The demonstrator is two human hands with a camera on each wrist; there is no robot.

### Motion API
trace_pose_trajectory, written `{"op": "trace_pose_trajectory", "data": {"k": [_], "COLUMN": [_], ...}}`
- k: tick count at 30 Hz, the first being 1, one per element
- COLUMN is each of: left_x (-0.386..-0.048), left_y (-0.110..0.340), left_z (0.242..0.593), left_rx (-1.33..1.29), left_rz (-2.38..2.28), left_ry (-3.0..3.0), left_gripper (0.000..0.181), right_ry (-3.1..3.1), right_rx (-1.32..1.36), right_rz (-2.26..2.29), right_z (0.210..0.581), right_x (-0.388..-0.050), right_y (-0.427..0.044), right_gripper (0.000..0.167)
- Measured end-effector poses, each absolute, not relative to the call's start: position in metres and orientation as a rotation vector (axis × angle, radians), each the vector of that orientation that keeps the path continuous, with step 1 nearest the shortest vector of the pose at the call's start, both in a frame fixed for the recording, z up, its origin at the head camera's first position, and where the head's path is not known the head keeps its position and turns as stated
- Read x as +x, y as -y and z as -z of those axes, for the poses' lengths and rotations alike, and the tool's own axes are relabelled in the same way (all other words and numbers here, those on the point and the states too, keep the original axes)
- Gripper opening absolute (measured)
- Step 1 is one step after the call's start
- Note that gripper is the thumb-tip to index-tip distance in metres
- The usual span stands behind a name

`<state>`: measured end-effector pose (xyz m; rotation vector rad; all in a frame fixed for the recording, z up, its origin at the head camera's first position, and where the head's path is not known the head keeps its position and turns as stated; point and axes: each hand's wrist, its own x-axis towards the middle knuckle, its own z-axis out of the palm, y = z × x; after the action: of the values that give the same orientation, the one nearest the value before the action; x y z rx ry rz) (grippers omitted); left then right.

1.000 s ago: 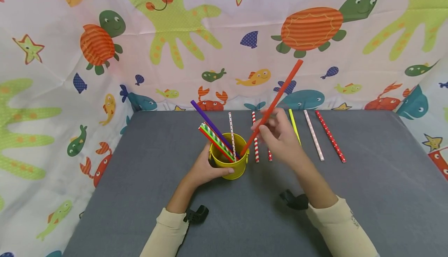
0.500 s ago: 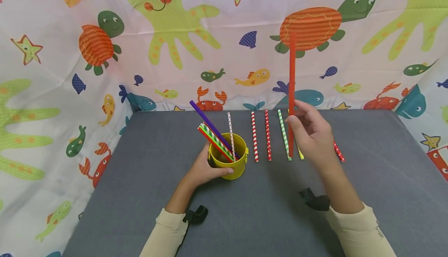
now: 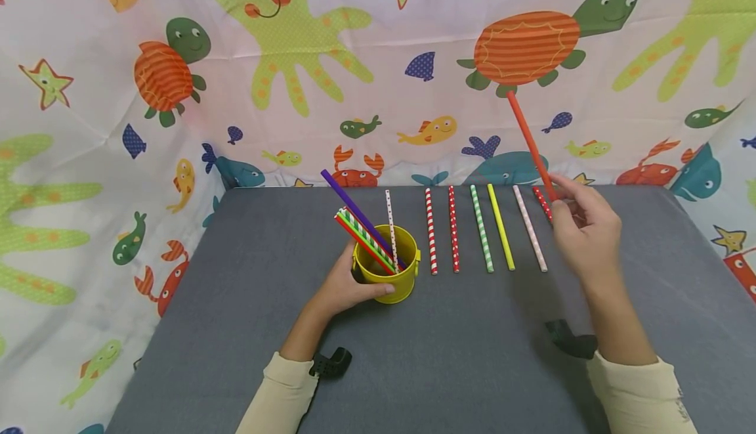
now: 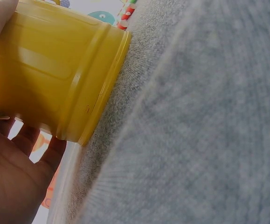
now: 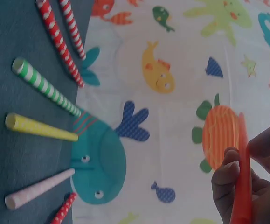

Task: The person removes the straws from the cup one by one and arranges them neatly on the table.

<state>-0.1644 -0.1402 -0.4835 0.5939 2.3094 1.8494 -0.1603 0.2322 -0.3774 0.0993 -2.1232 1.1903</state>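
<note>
My left hand is curled round a small yellow bucket, thumb on its near side. Inside the bucket lean several straws, among them a purple straw and a white dotted one. In the left wrist view the fingers rest against the yellow bucket. My right hand pinches an orange-red straw near its lower end, tilted up to the left, above the right end of a row of straws. In the right wrist view the orange-red straw lies between thumb and fingers.
On the grey table lies a row of straws: red-striped, red dotted, green-striped, yellow, pale pink and another red dotted one, partly hidden by my right hand. A patterned cloth hangs behind.
My right hand has lifted the orange-red straw out of the bucket and carried it right, past the row; the straw now tilts left. My left hand and the bucket stay put.
</note>
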Motion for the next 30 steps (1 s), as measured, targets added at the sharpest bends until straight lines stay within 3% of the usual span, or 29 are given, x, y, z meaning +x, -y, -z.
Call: {"op": "trace_pose_trajectory", "data": {"k": [16, 25, 30], "left_x": [-0.164, -0.165, -0.164], "left_y": [0.140, 0.139, 0.140], "left_z": [0.483, 0.482, 0.482], "left_rx": [0.592, 0.598, 0.598], "left_rz": [-1.851, -1.849, -1.854], "left_ry": [-2.315, -2.314, -2.293], "left_gripper": [0.098, 0.095, 0.098], "right_ry": [2.259, 2.542, 2.702], "right_rx": [-0.245, -0.593, -0.584], "right_rz": [-0.995, -0.975, -0.902], "right_z": [0.391, 0.401, 0.411], "right_x": [-0.162, -0.168, -0.171], "right_y": [-0.286, -0.319, -0.330], "right_gripper": [0.040, 0.041, 0.041]}}
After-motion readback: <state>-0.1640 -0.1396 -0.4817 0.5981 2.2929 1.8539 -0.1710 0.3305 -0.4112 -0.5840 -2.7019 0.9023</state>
